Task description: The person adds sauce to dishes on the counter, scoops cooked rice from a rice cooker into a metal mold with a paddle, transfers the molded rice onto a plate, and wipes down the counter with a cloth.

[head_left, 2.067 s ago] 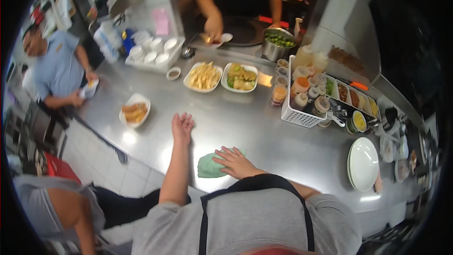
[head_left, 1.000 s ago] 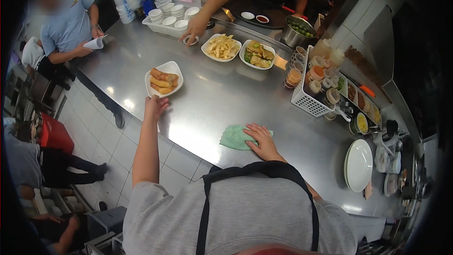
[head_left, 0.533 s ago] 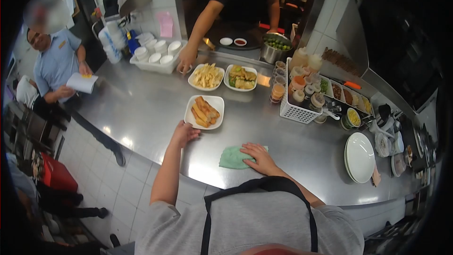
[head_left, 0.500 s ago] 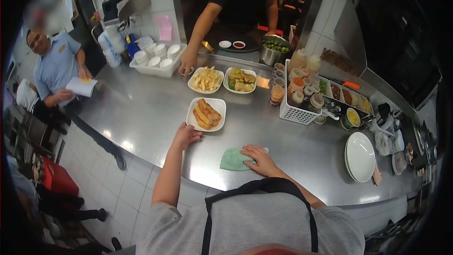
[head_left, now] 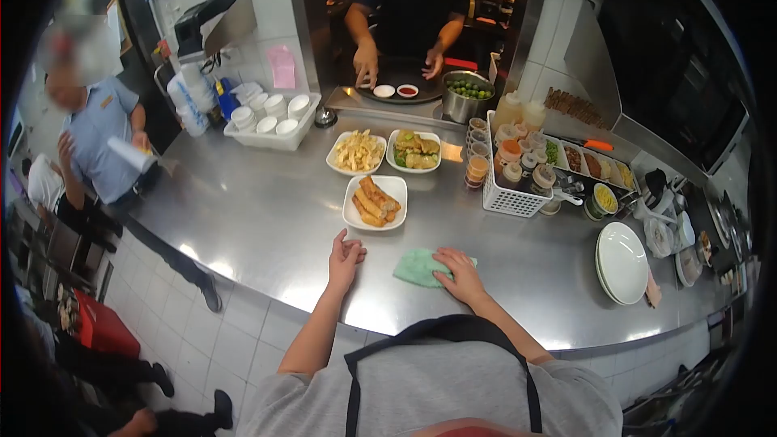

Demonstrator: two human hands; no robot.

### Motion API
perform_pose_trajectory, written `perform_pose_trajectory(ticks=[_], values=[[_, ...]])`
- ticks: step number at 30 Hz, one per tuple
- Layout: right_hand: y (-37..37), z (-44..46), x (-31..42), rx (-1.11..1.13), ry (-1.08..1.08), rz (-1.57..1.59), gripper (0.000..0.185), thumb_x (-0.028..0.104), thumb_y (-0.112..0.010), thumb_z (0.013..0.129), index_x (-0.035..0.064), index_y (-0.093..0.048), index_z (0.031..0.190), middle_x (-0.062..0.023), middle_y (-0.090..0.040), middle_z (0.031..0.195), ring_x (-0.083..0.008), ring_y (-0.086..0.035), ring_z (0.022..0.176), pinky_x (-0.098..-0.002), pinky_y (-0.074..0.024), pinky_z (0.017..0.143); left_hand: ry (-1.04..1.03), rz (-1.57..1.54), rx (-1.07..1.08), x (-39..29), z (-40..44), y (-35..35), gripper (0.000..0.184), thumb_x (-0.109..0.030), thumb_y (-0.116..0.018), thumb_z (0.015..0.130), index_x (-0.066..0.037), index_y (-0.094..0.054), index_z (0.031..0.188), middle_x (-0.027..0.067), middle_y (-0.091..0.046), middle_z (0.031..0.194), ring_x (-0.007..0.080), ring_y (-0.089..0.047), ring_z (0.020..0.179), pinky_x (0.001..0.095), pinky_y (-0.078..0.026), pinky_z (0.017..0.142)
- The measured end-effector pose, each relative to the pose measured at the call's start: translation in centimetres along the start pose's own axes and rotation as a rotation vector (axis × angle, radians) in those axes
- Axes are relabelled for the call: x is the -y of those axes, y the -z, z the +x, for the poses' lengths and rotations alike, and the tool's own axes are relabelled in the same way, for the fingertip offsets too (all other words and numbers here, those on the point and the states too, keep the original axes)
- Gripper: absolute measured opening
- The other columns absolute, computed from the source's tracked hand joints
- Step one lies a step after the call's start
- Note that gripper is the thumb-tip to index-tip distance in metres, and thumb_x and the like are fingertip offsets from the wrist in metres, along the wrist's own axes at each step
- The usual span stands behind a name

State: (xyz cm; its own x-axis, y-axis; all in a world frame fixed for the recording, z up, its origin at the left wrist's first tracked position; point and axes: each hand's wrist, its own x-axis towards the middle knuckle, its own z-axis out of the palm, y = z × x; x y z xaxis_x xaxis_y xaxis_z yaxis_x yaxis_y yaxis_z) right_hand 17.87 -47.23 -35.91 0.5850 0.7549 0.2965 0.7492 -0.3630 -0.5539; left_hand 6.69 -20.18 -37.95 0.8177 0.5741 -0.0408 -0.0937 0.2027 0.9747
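right hand (head_left: 460, 275) spread over a green cloth (head_left: 418, 268) on the steel desk (head_left: 526, 283), left hand (head_left: 346, 260) loosely spread, just beside a white dish (head_left: 396, 185) of fried rolls (head_left: 375, 203), two filled dishes (head_left: 356, 151) beyond

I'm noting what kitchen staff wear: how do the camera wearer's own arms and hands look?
The left hand and right hand are ungloved, and no watch or bracelet shows. The forearms are uncovered below short, plain grey sleeves. Black straps run down over the grey shirt. Rings would be too small to tell.
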Motion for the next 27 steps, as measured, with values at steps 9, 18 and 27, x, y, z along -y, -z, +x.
perform_pose_trajectory(ticks=[9,18,27], values=[[-0.6,-0.1,-0.1,-0.079,-0.018,-0.050,0.038,0.025,-0.062,0.078,0.0136,-0.056,0.114,-0.0107,-0.044,0.128,-0.0328,-0.036,0.122,-0.0435,-0.0298,0.100,-0.239,0.477,-0.085,0.4,-4.5,-0.7,0.056,0.004,-0.051,0.080,-0.003,-0.030,0.131,0.0086,-0.049,0.103,0.0105,-0.053,0.076,0.0226,-0.046,0.068],[3.7,9.6,8.0,-0.542,0.119,-0.016,0.042,0.016,-0.067,0.072,0.0088,-0.056,0.112,-0.0161,-0.038,0.133,-0.0338,-0.033,0.124,-0.0441,-0.0264,0.102,-0.091,0.057,0.252,0.9,-3.5,2.9,0.057,0.003,-0.053,0.080,-0.003,-0.030,0.131,0.0102,-0.046,0.107,0.0109,-0.055,0.074,0.0208,-0.046,0.064],[6.4,34.7,20.6,-0.746,0.431,-0.567,0.031,0.018,-0.064,0.073,0.0139,-0.060,0.103,-0.0085,-0.040,0.133,-0.0311,-0.032,0.125,-0.0507,-0.0247,0.100,0.083,0.175,0.771,-0.7,3.1,18.1,0.059,-0.011,-0.060,0.082,-0.005,-0.032,0.133,0.0083,-0.046,0.113,0.0103,-0.051,0.076,0.0232,-0.043,0.073]])
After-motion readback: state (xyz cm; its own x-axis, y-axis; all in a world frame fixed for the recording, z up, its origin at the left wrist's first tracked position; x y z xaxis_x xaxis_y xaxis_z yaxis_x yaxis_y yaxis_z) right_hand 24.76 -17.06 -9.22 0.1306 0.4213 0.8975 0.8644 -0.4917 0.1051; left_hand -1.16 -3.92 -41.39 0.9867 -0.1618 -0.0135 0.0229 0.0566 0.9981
